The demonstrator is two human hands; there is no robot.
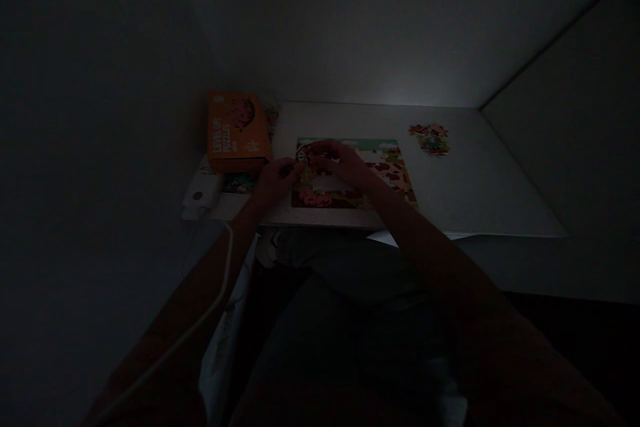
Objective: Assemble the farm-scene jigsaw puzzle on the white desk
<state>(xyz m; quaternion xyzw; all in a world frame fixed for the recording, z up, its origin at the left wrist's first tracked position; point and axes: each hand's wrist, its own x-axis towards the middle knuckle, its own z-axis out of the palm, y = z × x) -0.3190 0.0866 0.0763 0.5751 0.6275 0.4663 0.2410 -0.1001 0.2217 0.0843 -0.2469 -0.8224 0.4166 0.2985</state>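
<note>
A partly assembled jigsaw puzzle (395, 175) with brown, pink and green patches lies flat on the white table, a pale gap showing near its middle. At its left edge is my left hand (276, 178), fingers curled and thumb close to the index finger. My right hand (346, 163) arches over the puzzle's upper left part, its fingers bent down toward the left hand's tips. The dim light hides what, if anything, sits between the fingers of either hand.
An orange puzzle box (237, 140) stands at the left, by a white device (200, 192) with a pale cable (220, 290) trailing across my left forearm. Loose puzzle pieces (433, 138) lie in a heap at the right. A wall (360, 40) rises behind the table (475, 180).
</note>
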